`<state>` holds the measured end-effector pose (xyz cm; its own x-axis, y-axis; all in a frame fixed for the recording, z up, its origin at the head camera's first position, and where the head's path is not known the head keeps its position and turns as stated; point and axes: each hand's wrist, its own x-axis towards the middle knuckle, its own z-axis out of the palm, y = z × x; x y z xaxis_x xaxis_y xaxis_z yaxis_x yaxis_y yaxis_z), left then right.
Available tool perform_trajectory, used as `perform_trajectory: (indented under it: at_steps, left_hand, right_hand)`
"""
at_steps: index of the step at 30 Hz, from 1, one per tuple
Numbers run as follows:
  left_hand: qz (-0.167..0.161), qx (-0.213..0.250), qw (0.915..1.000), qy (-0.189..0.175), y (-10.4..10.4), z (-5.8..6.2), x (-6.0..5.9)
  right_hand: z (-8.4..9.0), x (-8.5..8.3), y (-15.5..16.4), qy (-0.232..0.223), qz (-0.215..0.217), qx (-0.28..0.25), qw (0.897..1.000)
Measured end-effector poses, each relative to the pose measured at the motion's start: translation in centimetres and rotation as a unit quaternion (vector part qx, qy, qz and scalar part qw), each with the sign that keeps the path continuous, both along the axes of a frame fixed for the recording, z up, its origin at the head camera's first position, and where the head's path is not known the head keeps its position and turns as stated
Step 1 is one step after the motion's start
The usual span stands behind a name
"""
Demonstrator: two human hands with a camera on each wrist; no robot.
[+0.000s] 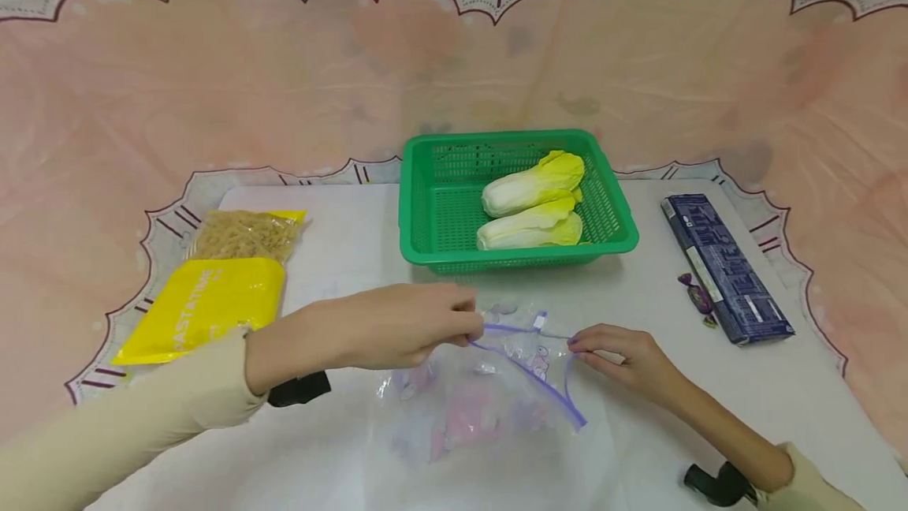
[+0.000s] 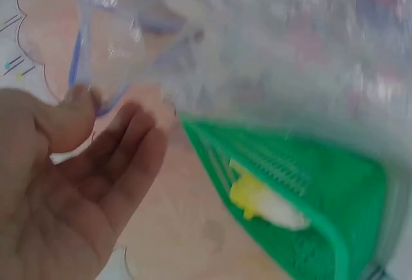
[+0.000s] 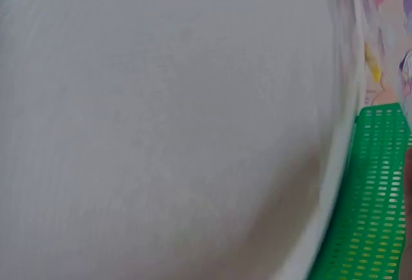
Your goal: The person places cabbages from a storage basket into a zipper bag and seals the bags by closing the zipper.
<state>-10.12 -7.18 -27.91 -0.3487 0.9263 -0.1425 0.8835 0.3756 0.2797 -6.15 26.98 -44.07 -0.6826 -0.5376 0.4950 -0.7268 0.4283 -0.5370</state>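
A clear zip bag (image 1: 471, 408) with pink printed figures and a purple zip edge hangs between both hands, its mouth spread apart. My left hand (image 1: 404, 326) pinches the left end of the purple edge; in the left wrist view, thumb and fingers of that hand (image 2: 84, 177) meet at the bag's rim. On the other side, my right hand (image 1: 631, 361) pinches the rim between thumb and fingertips. A white zip slider (image 1: 540, 322) sits on the far edge. Just beyond the bag stands a green basket (image 1: 521, 255) holding two heads of napa cabbage (image 1: 535, 184).
At the left lies a yellow pasta packet (image 1: 220, 298). A dark blue flat box (image 1: 727, 266) rests at the right, with a purple wrapped candy (image 1: 697, 296) beside it. The white tabletop (image 1: 340, 251) lies beneath, with a patterned cloth (image 1: 284, 101) behind.
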Motion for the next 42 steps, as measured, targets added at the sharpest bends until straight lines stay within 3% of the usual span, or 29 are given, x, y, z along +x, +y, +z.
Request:
perform_trajectory:
  at_steps: [4,8,13,19,27,33,37,42]
  left_hand:
    - [-0.007,-0.037,0.9992,-0.014,-2.0,2.3,-0.2]
    - [-0.006,-0.006,0.9999,-0.009,-2.8,3.2,0.0]
    - [-0.008,0.064,0.9972,0.038,-2.3,2.6,0.8]
    - [-0.006,0.113,0.9909,0.072,-2.0,1.6,1.8]
    - [0.037,0.175,0.9814,0.069,-2.2,1.3,2.4]
    - [0.055,0.184,0.9806,0.041,-2.8,1.6,2.7]
    - [0.063,0.189,0.9795,0.029,-3.0,1.6,3.1]
    - [0.064,0.215,0.9738,0.039,-3.0,1.0,3.5]
  right_hand:
    - [0.4,0.0,0.2,0.007,0.059,0.007,0.998]
    - [0.8,-0.2,0.1,0.028,0.09,-0.013,0.995]
    - [0.8,-0.4,-0.4,0.057,0.103,-0.015,0.993]
    - [1.0,0.0,-0.7,0.034,0.057,-0.027,0.997]
    - [1.8,0.3,-2.0,0.056,0.017,-0.05,0.997]
    - [2.3,0.0,-2.7,0.063,0.005,-0.052,0.997]
    - [2.4,-0.1,-3.0,0.064,0.003,-0.056,0.996]
    - [2.6,-0.1,-3.8,0.06,0.019,-0.061,0.996]
